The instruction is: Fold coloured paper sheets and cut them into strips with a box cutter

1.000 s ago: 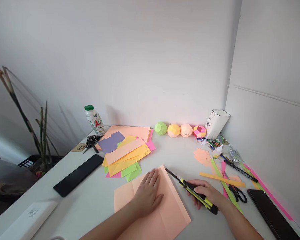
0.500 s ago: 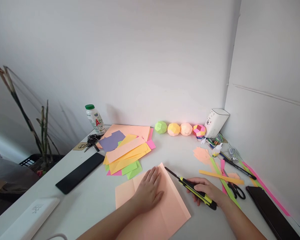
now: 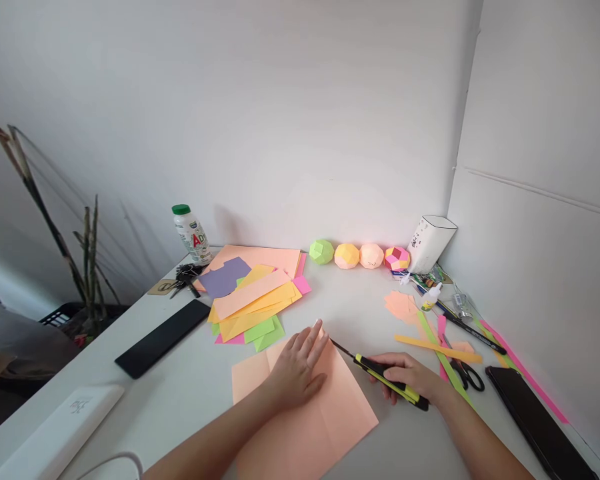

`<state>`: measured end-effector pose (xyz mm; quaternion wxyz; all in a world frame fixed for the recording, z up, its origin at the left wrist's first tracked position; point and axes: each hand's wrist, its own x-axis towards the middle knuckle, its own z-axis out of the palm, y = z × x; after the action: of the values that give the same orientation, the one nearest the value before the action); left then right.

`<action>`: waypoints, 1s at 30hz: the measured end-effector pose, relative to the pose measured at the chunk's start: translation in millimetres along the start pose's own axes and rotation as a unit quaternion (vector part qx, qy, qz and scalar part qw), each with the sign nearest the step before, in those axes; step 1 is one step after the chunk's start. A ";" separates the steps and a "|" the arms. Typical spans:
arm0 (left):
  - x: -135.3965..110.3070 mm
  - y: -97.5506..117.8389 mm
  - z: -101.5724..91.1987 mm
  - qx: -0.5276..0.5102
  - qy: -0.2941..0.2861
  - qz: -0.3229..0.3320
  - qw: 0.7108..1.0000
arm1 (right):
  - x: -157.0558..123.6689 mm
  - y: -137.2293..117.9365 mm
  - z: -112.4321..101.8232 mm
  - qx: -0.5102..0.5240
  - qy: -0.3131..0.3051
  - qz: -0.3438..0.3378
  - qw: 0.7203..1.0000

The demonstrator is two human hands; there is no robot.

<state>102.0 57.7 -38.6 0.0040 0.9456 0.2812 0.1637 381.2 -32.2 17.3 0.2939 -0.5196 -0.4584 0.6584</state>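
Observation:
A folded sheet of peach paper lies on the white table, with crease lines across it. My left hand is spread flat on the sheet, its fingertips at the far corner. My right hand grips a yellow-and-black utility knife just right of the paper. The long dark blade points up and left, its tip by the sheet's right edge near my left fingertips. Whether the tip is inside the fold I cannot tell.
A pile of coloured paper lies at the back left, four-sided scraps and strips at right beside scissors. Faceted paper balls line the wall. A phone, glue bottle, power bank and white bottle stand or lie around.
My left fingers have shifted up and right to the paper's far corner. The knife has come slightly left, its tip now against or very near the paper's edge.

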 end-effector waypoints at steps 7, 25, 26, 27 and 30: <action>5.9 0.2 -14.2 -0.001 -0.040 0.000 0.999 | -1.4 -3.6 5.4 -0.023 0.013 0.007 1.000; 10.7 0.9 -19.0 -0.016 -0.041 -0.010 0.999 | 35.8 -5.5 44.7 0.190 0.064 -0.103 0.974; 10.8 0.3 -18.7 -0.014 -0.044 -0.006 0.999 | 43.1 -9.5 47.3 0.191 0.057 -0.105 0.974; 10.6 -0.3 -18.1 -0.011 -0.046 -0.002 0.999 | 51.1 -14.1 48.8 0.190 0.049 -0.106 0.975; 8.6 -2.2 -14.5 0.001 -0.048 0.003 0.999 | 75.7 -28.0 49.3 0.176 0.026 -0.102 0.979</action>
<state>103.2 62.9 -22.4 0.0163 0.9532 0.2779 0.1181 309.9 29.9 13.3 0.4581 -0.4271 -0.3781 0.6817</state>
